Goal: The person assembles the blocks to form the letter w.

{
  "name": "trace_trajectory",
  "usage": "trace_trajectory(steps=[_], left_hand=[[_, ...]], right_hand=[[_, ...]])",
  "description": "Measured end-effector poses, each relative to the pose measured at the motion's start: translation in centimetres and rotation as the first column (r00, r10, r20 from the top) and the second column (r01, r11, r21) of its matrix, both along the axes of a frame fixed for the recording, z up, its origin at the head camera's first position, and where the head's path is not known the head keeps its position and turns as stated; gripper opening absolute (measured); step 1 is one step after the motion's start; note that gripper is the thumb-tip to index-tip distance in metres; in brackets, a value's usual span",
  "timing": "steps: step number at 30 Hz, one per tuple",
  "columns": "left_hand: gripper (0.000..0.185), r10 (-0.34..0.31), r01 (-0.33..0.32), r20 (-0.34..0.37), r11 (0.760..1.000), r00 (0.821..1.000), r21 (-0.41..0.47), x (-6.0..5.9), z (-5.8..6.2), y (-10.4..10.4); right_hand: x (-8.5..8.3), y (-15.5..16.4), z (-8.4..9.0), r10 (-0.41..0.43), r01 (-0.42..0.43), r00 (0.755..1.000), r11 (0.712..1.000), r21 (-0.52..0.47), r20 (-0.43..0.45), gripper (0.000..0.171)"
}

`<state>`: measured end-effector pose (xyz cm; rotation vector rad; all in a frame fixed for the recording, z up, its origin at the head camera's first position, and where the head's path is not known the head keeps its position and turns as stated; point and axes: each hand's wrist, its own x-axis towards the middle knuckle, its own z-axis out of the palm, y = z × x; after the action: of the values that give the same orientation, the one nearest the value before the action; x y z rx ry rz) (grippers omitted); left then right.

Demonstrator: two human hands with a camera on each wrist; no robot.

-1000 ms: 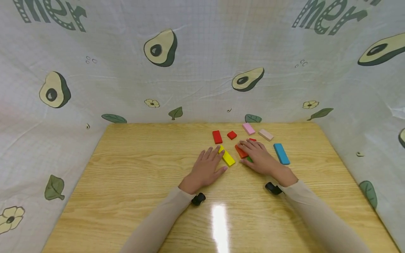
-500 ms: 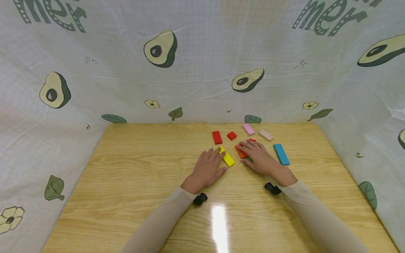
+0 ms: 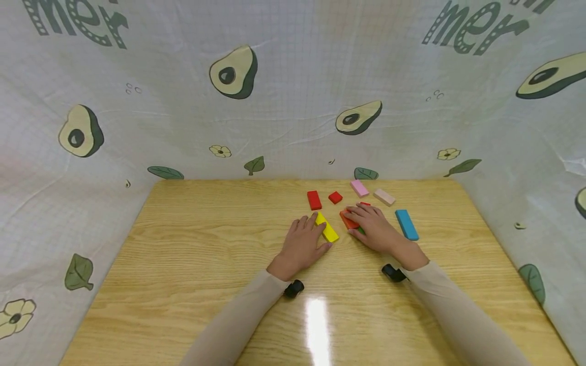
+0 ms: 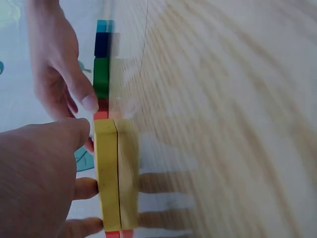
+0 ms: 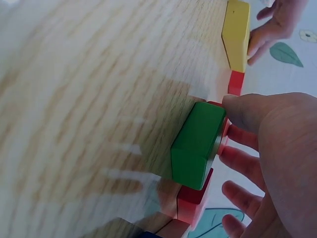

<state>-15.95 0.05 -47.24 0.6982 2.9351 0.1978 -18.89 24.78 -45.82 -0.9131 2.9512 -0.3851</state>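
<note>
In the head view, a yellow block (image 3: 330, 233) lies on the wooden table under the fingertips of my left hand (image 3: 298, 247). Those fingers are spread over its far end, and the thumb points toward its near end. My right hand (image 3: 376, 230) rests palm down over an orange-red block (image 3: 347, 220). A green block (image 3: 361, 230) shows beneath its thumb side, and a red block (image 3: 365, 204) peeks out past its fingertips. Seen from the right wrist, the green block (image 5: 198, 144) stands next to the thumb, with the fingers beyond it touching an orange-red piece.
Behind the hands lie a red block (image 3: 314, 200), a small red block (image 3: 335, 197), a pink block (image 3: 359, 188) and a pale pink block (image 3: 384, 196). A blue block (image 3: 407, 224) sits right of the right hand. A patterned cloth (image 3: 293, 101) encloses the table (image 3: 206, 254).
My left hand and forearm have shifted slightly to the right, its fingers still on the yellow block. The right hand has stayed almost in place over the orange-red block.
</note>
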Motion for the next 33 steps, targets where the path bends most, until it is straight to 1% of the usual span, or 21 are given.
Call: trace_trajectory(steps=[3,9,12,21,28,33], left_hand=[[0.066,0.015,-0.015,-0.023,1.000,1.000,-0.010,-0.1,0.0,0.4],[0.065,0.030,-0.034,-0.099,0.999,0.995,-0.038,0.0,0.3,1.2],[0.063,0.039,-0.046,-0.121,0.998,0.992,-0.050,0.0,0.4,1.4],[0.067,0.052,-0.057,-0.098,0.997,0.994,-0.046,-0.5,0.2,1.4],[0.066,0.047,-0.048,-0.101,0.999,0.994,-0.003,-0.9,-0.1,1.0],[0.065,0.047,-0.046,-0.095,0.999,0.994,0.018,-0.8,-0.2,0.3]], right_hand=[[0.0,0.0,0.1,-0.006,0.006,1.000,1.000,0.001,0.011,0.056],[-0.1,-0.1,0.0,0.004,-0.004,1.000,1.000,0.002,-0.015,0.053],[-0.1,-0.1,0.1,0.007,-0.007,1.000,1.000,0.000,-0.017,0.052],[-0.3,-0.2,0.2,-0.002,0.002,1.000,1.000,0.005,-0.010,0.051],[-0.3,-0.3,0.2,-0.009,0.009,1.000,1.000,0.006,-0.008,0.050],[-0.2,-0.4,0.3,-0.026,0.026,1.000,1.000,0.007,0.002,0.050]])
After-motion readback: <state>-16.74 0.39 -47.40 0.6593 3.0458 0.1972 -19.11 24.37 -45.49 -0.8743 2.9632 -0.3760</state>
